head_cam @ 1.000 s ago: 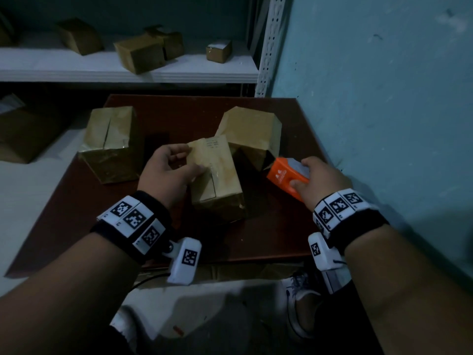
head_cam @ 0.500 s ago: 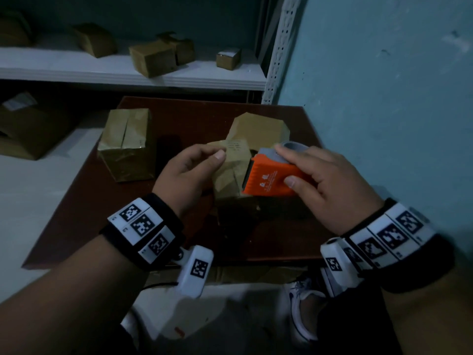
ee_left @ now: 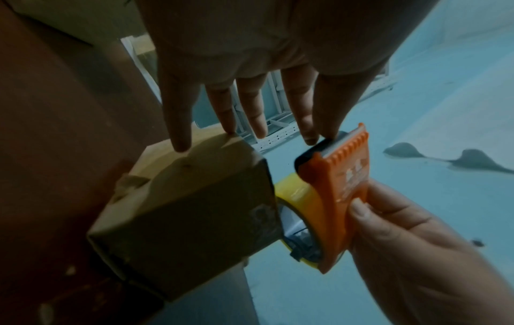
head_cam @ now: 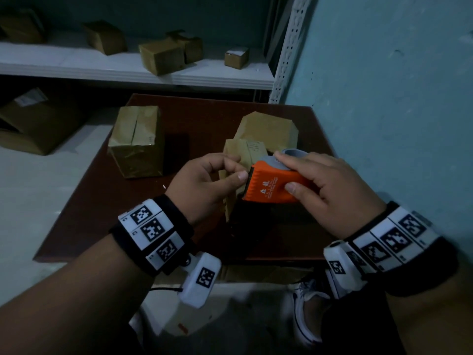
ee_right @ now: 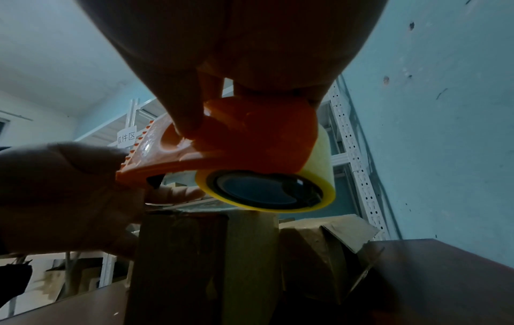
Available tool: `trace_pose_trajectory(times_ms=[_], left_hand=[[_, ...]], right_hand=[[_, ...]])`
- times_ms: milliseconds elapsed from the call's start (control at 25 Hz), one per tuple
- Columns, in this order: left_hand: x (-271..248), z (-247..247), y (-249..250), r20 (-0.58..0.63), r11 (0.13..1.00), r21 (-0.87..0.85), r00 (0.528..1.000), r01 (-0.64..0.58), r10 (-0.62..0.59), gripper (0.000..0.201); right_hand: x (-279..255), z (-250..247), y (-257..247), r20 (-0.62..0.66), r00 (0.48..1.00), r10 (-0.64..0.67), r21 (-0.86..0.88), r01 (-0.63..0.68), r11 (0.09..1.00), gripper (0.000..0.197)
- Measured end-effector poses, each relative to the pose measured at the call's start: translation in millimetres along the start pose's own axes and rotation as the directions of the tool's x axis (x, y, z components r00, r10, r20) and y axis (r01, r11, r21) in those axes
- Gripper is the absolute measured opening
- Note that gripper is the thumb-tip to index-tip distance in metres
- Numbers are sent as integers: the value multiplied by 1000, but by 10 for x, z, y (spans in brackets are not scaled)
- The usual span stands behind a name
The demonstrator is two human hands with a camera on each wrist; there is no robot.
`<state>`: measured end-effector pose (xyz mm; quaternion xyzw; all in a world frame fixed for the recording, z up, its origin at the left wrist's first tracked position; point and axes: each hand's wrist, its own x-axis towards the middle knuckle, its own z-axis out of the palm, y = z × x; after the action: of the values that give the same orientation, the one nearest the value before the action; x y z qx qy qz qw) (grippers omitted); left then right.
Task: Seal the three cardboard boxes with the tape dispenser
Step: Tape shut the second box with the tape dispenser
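Note:
Three brown cardboard boxes stand on the dark red table (head_cam: 102, 221): a left box (head_cam: 137, 139), a middle box (head_cam: 240, 149) and a back right box (head_cam: 266, 126). My right hand (head_cam: 285, 171) grips the orange tape dispenser (head_cam: 271, 185) just above the middle box, thumb on its side. The yellowish tape roll (ee_right: 319, 154) sits under it. My left hand (head_cam: 239, 167) pinches the dispenser's toothed front edge (ee_left: 347, 140) with thumb and index finger. Its outer fingers rest on the middle box (ee_left: 189, 198). No tape end shows.
A white shelf (head_cam: 128, 70) behind the table carries several small boxes. A larger carton (head_cam: 38, 124) lies on the floor at left. The blue wall (head_cam: 396, 111) runs along the table's right side. My shoe (head_cam: 304, 303) shows below the table's front edge.
My right hand carried the dispenser from the table's right side to above the middle box. My left hand left the box's top flap and took hold of the dispenser's front edge.

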<state>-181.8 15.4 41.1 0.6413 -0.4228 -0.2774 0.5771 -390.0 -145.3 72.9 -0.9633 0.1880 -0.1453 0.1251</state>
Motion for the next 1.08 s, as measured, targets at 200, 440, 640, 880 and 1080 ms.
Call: trace_pose_trajectory(times_ms=[200,440,640,880,1080], left_hand=[[10,36,-48,-92,984,176,996,-3,20,11],[-57,57,50,-149,887,460,980,-47,130,10],[-96,100,80,-142,876,481,984,-24,105,14],[-105,74,161,-147,866,500,982,-29,117,12],[-149,203,149,-88,868,495,991,-42,98,12]], right_hand=[[-10,4,16,15,1000,-8,-11,9,1000,61],[5,-113,80,-102,992,-73,-7,72,997,59],[-65,-189,174,-68,997,-47,31,49,998,58],[-256,-387,398,-34,998,47,29,-46,999,59],[-345,-457,597,37,998,55,90,-58,994,59]])
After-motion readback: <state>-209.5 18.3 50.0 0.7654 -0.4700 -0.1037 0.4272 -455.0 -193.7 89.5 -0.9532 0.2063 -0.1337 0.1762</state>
